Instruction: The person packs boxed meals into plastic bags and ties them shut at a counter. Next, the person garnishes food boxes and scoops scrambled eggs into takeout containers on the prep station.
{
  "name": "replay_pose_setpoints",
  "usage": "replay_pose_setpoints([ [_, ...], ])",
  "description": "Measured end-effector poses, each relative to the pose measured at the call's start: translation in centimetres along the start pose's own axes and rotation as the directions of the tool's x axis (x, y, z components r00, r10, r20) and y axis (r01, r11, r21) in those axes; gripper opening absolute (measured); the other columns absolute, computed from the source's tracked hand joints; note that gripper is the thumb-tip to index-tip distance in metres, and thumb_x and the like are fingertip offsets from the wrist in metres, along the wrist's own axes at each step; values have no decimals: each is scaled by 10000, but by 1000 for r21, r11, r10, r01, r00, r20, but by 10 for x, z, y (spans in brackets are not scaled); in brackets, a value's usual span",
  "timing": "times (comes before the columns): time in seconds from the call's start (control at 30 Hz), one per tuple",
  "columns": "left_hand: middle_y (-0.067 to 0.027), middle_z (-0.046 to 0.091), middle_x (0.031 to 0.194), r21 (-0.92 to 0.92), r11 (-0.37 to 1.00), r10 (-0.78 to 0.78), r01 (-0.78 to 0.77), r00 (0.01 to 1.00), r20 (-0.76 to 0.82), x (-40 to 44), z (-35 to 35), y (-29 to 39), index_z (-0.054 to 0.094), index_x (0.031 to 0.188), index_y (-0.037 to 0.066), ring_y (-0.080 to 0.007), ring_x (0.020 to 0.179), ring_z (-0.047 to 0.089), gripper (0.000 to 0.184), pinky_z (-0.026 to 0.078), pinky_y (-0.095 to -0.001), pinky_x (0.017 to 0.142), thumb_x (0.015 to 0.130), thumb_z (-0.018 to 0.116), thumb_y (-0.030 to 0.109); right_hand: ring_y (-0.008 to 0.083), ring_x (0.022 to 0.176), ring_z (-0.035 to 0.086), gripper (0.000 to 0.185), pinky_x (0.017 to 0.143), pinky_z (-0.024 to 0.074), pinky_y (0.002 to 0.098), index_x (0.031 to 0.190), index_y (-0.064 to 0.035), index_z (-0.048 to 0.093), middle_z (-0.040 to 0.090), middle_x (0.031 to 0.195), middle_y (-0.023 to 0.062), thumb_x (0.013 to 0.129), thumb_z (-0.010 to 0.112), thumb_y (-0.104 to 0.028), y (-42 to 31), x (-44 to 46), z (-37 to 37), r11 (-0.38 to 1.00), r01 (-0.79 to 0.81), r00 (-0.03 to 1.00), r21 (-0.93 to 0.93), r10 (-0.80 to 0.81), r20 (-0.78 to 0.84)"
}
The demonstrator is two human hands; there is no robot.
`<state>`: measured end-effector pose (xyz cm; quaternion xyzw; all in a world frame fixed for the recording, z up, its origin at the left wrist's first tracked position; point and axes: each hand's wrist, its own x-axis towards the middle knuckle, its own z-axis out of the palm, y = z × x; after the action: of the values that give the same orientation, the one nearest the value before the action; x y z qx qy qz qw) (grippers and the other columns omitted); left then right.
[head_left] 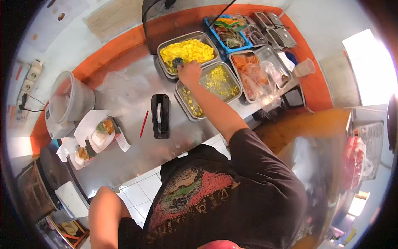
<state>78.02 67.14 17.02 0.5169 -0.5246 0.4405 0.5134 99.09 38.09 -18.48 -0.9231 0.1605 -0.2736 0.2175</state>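
Observation:
My right hand (190, 74) reaches over the front rim of a metal tray (206, 36) heaped with yellow scrambled egg (188, 50). Its fingers are closed at a dark utensil (177, 62) whose rounded end rests in the egg; its exact kind is unclear. Beneath my right forearm sits a second metal tray (239, 94) with scattered yellow crumbs (217, 79). At the lower left only my bent left arm (105, 211) shows; my left hand is out of the picture.
On the steel counter (124, 89) lie a black tape dispenser (160, 116), a red pen (144, 123) and open paper boxes (97, 135) with food. A clear bucket (70, 97) stands left. Right are a blue basket (228, 33) and a tray of orange food (248, 70).

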Motion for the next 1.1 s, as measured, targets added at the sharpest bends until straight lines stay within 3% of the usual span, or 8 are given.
replay_pose_setpoints([
  [0.13, -102, 624, 971, 74, 997, -4, 5, 1000, -25, 1, 14, -5, 599, 1063, 10, -209, 855, 571, 213, 456, -338, 759, 891, 584, 135, 393, 857, 636, 288, 854, 392, 606, 893, -53, 756, 678, 822, 170, 811, 624, -295, -7, 10, 33, 963, -17, 998, -269, -1, -67],
  [0.23, -92, 627, 941, 176, 983, -38, 55, 994, -98, -7, 14, -15, 605, 1043, 15, -196, 820, 571, 184, 459, -325, 730, 891, 588, 117, 408, 860, 642, 259, 810, 452, 556, 922, -61, 750, 685, 834, 177, 808, 603, -241, -3, 24, 26, 981, -108, 941, -162, 154, 302],
  [0.37, -79, 630, 902, 395, 853, -236, 342, 926, -293, -58, 24, -53, 614, 1015, 21, -180, 773, 572, 146, 463, -308, 691, 889, 593, 93, 429, 809, 637, 232, 719, 500, 508, 913, -65, 741, 684, 834, 185, 811, 572, -186, 18, 42, 0, 959, -245, 908, 143, 176, 380],
  [0.47, -69, 633, 872, 428, 493, -732, 757, 627, -267, -122, 79, -131, 620, 994, 26, -168, 738, 572, 119, 467, -295, 662, 888, 597, 75, 452, 776, 611, 192, 664, 505, 489, 880, -10, 685, 635, 870, 269, 756, 580, -112, 17, 59, -2, 962, -105, 922, 250, 0, 388],
  [0.5, -70, 637, 855, 241, 198, -931, 950, 259, -257, -133, 107, -157, 622, 998, 14, -165, 740, 564, 151, 462, -296, 684, 855, 625, 64, 446, 774, 608, 202, 677, 502, 496, 904, 0, 666, 624, 839, 269, 758, 573, -105, 16, 61, 8, 975, -60, 951, 213, -9, 309],
  [0.67, -107, 681, 945, 648, 225, -950, 728, 311, -20, -272, 151, -276, 626, 1090, 41, -330, 932, 615, 299, 487, -466, 814, 811, 621, 150, 447, 796, 602, 260, 691, 497, 514, 989, 51, 592, 578, 904, 289, 794, 580, -120, 9, 58, 45, 997, 59, 945, 60, -75, 319],
  [0.73, -152, 687, 982, 873, -33, -999, 486, -31, -20, -286, 161, -297, 632, 1064, 17, -359, 967, 623, 295, 493, -475, 837, 830, 585, 191, 443, 817, 613, 259, 708, 513, 503, 998, 58, 593, 569, 962, 298, 805, 591, -116, 3, 50, 47, 998, -10, 938, 66, -14, 346],
  [1.1, -226, 670, 1005, 798, 33, -993, 602, -69, 93, -351, 173, -331, 628, 987, -22, -419, 964, 627, 238, 504, -500, 845, 813, 597, 137, 408, 851, 657, 174, 726, 539, 484, 872, -4, 680, 655, 864, 240, 802, 597, -140, 3, 54, 51, 983, 180, 712, -32, -108, 694],
])
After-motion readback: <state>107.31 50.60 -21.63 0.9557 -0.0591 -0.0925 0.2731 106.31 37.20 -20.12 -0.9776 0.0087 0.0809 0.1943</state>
